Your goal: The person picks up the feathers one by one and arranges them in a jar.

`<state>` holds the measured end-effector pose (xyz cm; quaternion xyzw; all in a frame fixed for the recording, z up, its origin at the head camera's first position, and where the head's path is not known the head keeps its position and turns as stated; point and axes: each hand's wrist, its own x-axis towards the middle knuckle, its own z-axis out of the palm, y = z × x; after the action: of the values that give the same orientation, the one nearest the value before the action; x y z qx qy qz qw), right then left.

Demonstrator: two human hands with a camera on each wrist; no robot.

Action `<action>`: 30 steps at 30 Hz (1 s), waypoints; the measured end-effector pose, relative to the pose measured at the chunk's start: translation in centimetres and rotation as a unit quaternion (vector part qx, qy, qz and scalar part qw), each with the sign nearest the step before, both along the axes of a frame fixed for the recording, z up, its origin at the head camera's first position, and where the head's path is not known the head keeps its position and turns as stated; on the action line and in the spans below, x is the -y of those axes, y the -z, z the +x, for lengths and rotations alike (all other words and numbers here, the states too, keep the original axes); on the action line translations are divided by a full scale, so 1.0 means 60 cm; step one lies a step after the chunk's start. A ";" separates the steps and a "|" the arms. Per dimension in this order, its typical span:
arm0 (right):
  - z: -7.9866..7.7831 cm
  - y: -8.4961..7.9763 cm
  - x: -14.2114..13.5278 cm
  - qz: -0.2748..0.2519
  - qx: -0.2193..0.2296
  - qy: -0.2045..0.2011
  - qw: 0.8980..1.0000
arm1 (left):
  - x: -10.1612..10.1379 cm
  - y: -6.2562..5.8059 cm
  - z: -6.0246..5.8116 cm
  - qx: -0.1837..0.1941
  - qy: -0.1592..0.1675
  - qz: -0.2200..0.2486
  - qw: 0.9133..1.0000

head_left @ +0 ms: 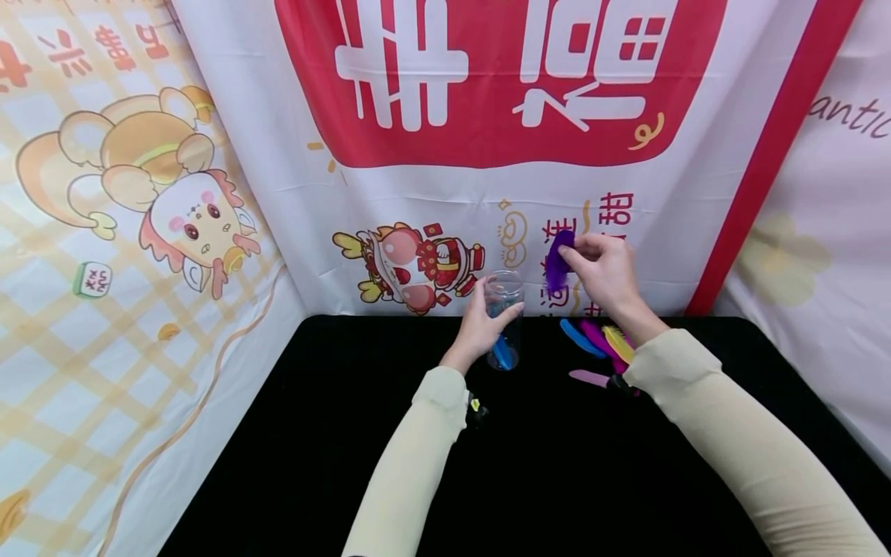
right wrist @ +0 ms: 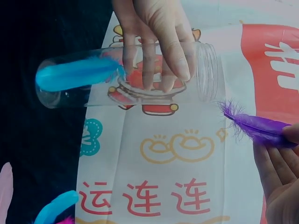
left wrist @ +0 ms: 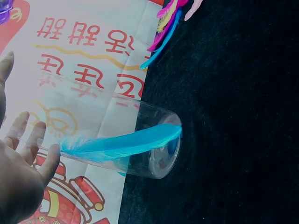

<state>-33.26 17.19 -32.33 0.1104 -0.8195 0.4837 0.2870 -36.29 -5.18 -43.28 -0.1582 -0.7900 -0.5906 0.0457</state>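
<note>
Left hand [head_left: 480,326] wrapped round the clear jar [left wrist: 126,122], thumb one side, fingers the other; can't tell if its base touches the bench [head_left: 557,480]. Blue feather [left wrist: 126,143] inside, leaning on the wall; in the head view my grip hides its upper part. Right hand [head_left: 604,269] pinches the purple feather [head_left: 559,263] by one end, fluffy end free, just beside the jar's mouth. Pinched end is covered by my fingers; right wrist view crops that hand. Loose feathers on bench: second blue one [head_left: 581,339], yellow one [head_left: 616,344], pale pink one [head_left: 588,377], plus magenta overlapped by yellow, count unclear. My right sleeve [head_left: 671,363] may hide more.
</note>
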 end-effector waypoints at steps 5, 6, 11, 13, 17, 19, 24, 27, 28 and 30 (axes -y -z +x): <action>-0.002 -0.004 0.009 -0.004 -0.011 0.005 1.000 | -0.001 -0.001 -0.001 -0.004 -0.001 -0.006 1.000; -0.002 -0.006 0.010 -0.005 -0.014 0.002 1.000 | -0.001 -0.001 -0.001 -0.005 -0.001 -0.007 1.000; -0.005 -0.007 0.018 -0.021 -0.018 -0.009 1.000 | -0.001 -0.001 0.000 -0.005 0.001 -0.001 1.000; -0.006 -0.007 0.020 -0.028 -0.018 -0.011 0.999 | -0.001 -0.001 0.002 -0.003 0.000 0.000 1.000; -0.009 -0.007 0.024 -0.039 -0.020 -0.009 0.999 | -0.001 -0.002 0.003 -0.004 -0.005 -0.008 1.000; -0.010 -0.008 0.027 -0.043 -0.023 -0.009 0.999 | -0.001 -0.002 0.002 -0.007 -0.006 -0.010 1.000; -0.010 -0.012 0.037 -0.051 -0.032 -0.014 0.998 | -0.002 0.000 0.001 -0.014 -0.009 -0.011 1.000; -0.011 -0.014 0.043 -0.056 -0.040 -0.016 0.998 | -0.003 0.000 0.001 -0.016 -0.011 -0.011 1.000; -0.012 -0.014 0.045 -0.058 -0.042 -0.018 0.997 | -0.004 0.000 0.001 -0.016 -0.012 -0.012 1.000; -0.014 -0.014 0.048 -0.063 -0.046 -0.021 0.997 | -0.004 0.001 0.001 -0.015 -0.011 -0.010 1.000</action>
<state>-34.08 14.30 -31.51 0.1314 -0.7710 0.5345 0.3203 -36.22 -4.95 -43.31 -0.1585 -0.7971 -0.5794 0.0622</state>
